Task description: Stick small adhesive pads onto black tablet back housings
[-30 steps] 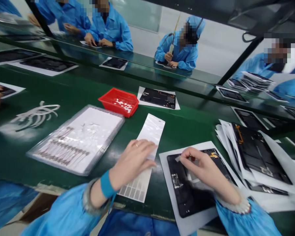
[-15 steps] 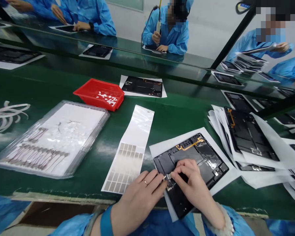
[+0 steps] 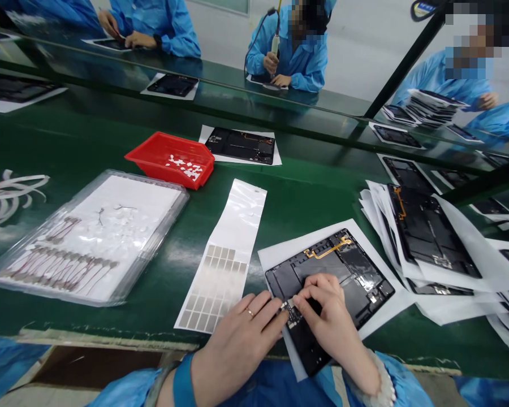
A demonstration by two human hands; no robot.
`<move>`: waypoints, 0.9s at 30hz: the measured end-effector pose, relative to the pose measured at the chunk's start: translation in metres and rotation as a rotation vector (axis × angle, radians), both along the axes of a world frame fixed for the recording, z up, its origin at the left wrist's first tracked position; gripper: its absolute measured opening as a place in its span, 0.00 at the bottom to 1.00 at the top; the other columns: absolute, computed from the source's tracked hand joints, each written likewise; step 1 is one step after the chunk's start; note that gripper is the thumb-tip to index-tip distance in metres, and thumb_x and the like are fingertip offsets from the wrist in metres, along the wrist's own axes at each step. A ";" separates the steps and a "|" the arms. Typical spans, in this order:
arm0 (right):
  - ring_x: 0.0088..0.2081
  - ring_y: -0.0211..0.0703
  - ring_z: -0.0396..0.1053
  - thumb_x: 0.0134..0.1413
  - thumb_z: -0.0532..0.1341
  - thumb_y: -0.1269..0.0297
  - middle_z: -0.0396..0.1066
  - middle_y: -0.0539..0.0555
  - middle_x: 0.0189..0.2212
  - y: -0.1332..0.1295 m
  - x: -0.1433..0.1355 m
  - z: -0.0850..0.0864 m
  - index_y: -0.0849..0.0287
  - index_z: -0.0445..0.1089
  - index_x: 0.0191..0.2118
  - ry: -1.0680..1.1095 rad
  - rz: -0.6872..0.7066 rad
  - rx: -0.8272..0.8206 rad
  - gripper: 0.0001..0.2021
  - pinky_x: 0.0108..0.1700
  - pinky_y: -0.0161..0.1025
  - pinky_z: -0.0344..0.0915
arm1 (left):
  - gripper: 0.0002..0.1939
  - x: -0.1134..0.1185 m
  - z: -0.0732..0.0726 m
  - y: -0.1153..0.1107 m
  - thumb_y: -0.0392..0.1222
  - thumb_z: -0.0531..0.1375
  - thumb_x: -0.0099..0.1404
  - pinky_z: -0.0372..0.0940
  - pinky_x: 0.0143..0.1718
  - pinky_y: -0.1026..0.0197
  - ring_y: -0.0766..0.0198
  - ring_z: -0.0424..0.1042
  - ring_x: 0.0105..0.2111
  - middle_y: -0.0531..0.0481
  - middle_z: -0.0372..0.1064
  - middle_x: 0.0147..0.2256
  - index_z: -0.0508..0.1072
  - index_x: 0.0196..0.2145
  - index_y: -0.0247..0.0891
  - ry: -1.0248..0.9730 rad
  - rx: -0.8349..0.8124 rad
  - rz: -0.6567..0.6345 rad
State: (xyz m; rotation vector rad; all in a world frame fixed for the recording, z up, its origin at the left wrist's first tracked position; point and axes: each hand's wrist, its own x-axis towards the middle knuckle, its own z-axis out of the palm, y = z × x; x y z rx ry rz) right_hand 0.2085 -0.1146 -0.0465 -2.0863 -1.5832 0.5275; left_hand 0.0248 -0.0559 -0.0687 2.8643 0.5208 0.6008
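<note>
An opened tablet (image 3: 367,257) with dark insides and an orange ribbon cable (image 3: 331,247) lies tilted on white paper (image 3: 401,294) in front of me. My left hand (image 3: 241,333), with fingers stretched out, rests its fingertips on the tablet's left edge beside a small circuit board (image 3: 296,317). My right hand (image 3: 328,311) is closed in a pinch over that board, at a small grey rectangular sticker (image 3: 291,303). Its other fingers curl over the tablet. To the left lies a white sheet (image 3: 246,217) carrying rows of similar grey stickers (image 3: 223,263).
A red bin (image 3: 152,155) holds small white pieces. A clear tray (image 3: 148,240) carries wired small parts. Another tablet (image 3: 240,145) lies behind; stacked tablets with paper (image 3: 435,232) stand right. White strips (image 3: 12,195) lie far left. Co-workers (image 3: 307,53) sit across the bench.
Both my hands stay almost in place at the tablet, the right shifting very slightly left. Across the bench, co-workers' hands have moved, and one at right has lowered a sheet-like item onto the stack.
</note>
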 end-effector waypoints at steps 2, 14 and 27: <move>0.43 0.50 0.59 0.56 0.58 0.66 0.68 0.53 0.34 0.000 -0.001 0.000 0.54 0.70 0.26 -0.014 0.001 0.005 0.09 0.47 0.49 0.56 | 0.14 0.000 -0.001 0.000 0.37 0.47 0.72 0.63 0.47 0.53 0.56 0.67 0.48 0.46 0.70 0.45 0.68 0.49 0.38 0.006 0.004 0.003; 0.43 0.49 0.60 0.56 0.58 0.66 0.68 0.53 0.35 -0.001 -0.001 0.000 0.54 0.70 0.26 -0.060 0.018 -0.006 0.08 0.46 0.48 0.57 | 0.20 0.008 0.001 0.004 0.49 0.55 0.68 0.59 0.48 0.53 0.53 0.65 0.48 0.46 0.68 0.47 0.64 0.54 0.39 0.141 -0.016 -0.016; 0.33 0.41 0.68 0.63 0.51 0.56 0.68 0.51 0.31 -0.002 0.047 0.014 0.54 0.65 0.30 -0.166 -0.018 0.057 0.14 0.35 0.37 0.61 | 0.18 0.016 0.018 0.019 0.49 0.56 0.67 0.59 0.45 0.55 0.54 0.63 0.47 0.45 0.67 0.43 0.66 0.49 0.34 0.203 0.107 -0.140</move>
